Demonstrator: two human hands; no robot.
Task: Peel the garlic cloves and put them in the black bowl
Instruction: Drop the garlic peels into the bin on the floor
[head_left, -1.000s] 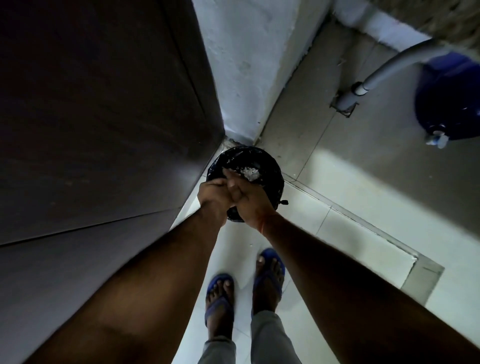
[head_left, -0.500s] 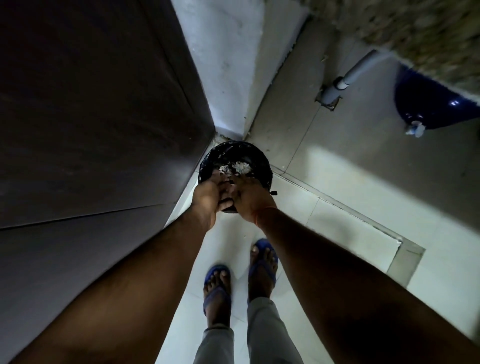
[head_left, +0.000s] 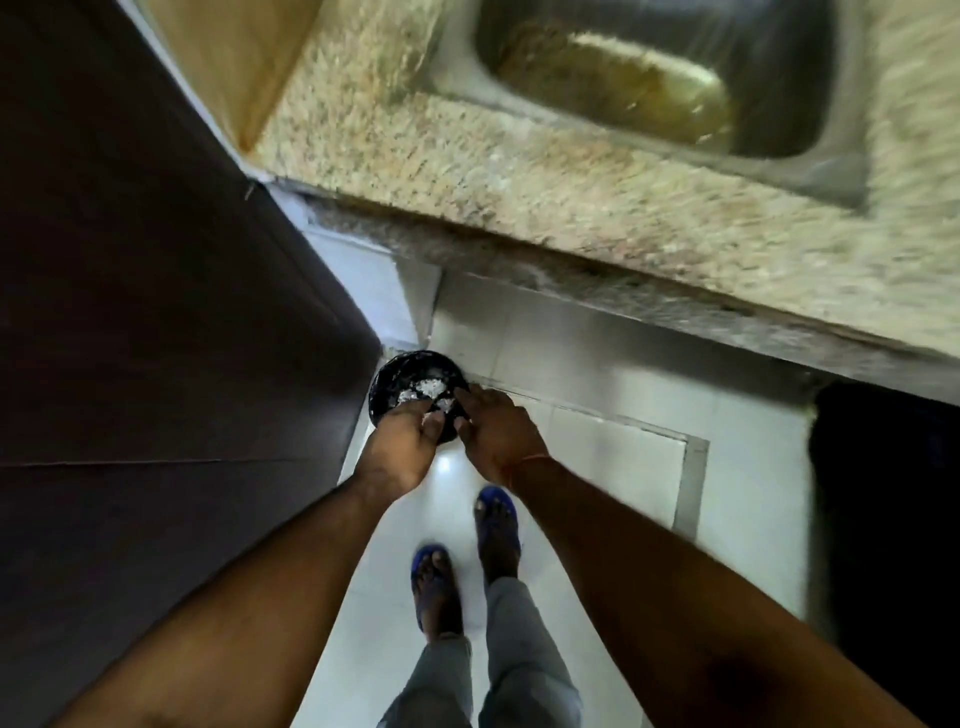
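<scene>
Since the earlier frame both hands have parted over the black container on the floor. White garlic skins lie inside, just ahead of both hands. Left hand hangs with fingers loosely curled; right hand is relaxed, empty. Granite desk and sink stand beyond.

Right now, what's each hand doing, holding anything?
Left hand: fingers loosely curled over the black container; grip cannot be told.
Right hand: fingers relaxed, open, holding nothing visible.

Speckled stone counter, steel sink, glossy floor tiles.
</scene>
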